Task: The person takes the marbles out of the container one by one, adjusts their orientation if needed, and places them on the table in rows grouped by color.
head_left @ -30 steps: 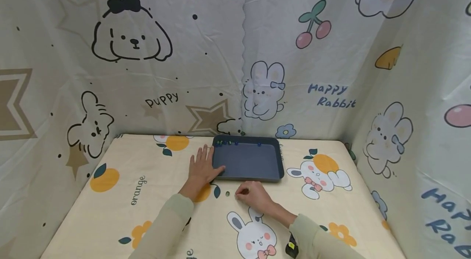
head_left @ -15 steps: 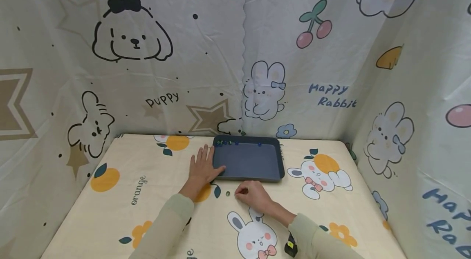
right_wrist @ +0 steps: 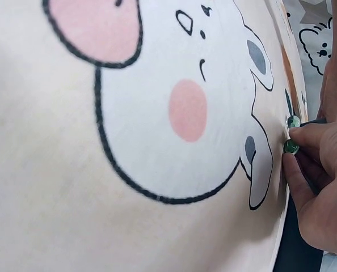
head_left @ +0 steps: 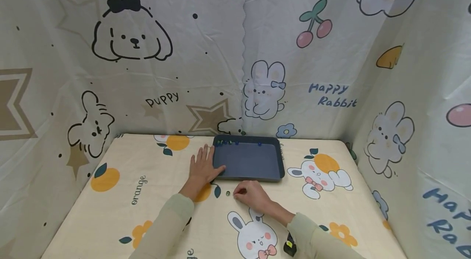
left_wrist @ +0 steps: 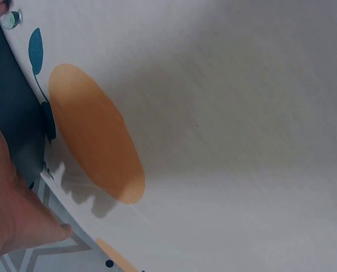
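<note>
My left hand (head_left: 201,169) rests with fingers spread at the left side of a dark grey tray (head_left: 250,165), its thumb over the rim. Between the thumb and finger of my right hand (head_left: 254,196) a green glass marble (right_wrist: 291,147) is pinched, just in front of the tray's near edge. A second marble (head_left: 227,193), clear with green inside, lies on the cloth just left of those fingertips; the left wrist view shows this loose marble (left_wrist: 12,20) in its upper left corner. Several blue and green marbles (head_left: 230,142) sit inside the tray along its far wall, mostly toward the left corner.
A cream cloth (head_left: 162,185) printed with oranges and rabbits covers the table. Patterned curtains (head_left: 206,46) close off the back and both sides, the rear one hanging right behind the tray. A small black device (head_left: 290,245) is at my right sleeve.
My right hand has edged very slightly left, closer to the loose marble. My left hand, the tray and the loose marble stay where they were.
</note>
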Demonstrator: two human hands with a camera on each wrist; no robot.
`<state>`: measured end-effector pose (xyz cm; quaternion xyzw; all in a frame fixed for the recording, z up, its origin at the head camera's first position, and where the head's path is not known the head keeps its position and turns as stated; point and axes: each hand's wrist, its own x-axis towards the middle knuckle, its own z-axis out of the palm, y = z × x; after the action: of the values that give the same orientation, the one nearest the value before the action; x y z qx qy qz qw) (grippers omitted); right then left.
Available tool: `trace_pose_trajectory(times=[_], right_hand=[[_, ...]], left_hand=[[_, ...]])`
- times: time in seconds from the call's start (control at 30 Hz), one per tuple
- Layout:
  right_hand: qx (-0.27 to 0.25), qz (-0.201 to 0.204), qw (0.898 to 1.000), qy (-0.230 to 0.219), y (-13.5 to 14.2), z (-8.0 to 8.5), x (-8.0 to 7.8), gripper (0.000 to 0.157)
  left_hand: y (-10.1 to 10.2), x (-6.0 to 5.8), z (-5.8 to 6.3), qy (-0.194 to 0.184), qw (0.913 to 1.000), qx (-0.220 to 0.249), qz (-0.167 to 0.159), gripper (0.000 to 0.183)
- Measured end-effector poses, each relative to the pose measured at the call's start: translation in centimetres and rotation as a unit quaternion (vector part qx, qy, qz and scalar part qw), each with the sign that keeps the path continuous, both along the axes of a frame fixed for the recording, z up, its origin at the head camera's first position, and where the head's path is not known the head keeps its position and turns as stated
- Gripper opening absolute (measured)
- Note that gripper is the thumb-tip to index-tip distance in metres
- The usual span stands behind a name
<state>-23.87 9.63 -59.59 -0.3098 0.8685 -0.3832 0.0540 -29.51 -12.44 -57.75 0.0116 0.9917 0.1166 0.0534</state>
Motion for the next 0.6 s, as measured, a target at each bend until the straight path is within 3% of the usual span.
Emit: trace_pose_trajectory(times=[0.6], right_hand=[[0.005,-0.010,1.000,-0.007,0.11,-0.34,0.00,0.007]], left_hand=[[-0.10,-0.03,-0.06,0.001,1.0000,-0.001,-0.002,0.097]])
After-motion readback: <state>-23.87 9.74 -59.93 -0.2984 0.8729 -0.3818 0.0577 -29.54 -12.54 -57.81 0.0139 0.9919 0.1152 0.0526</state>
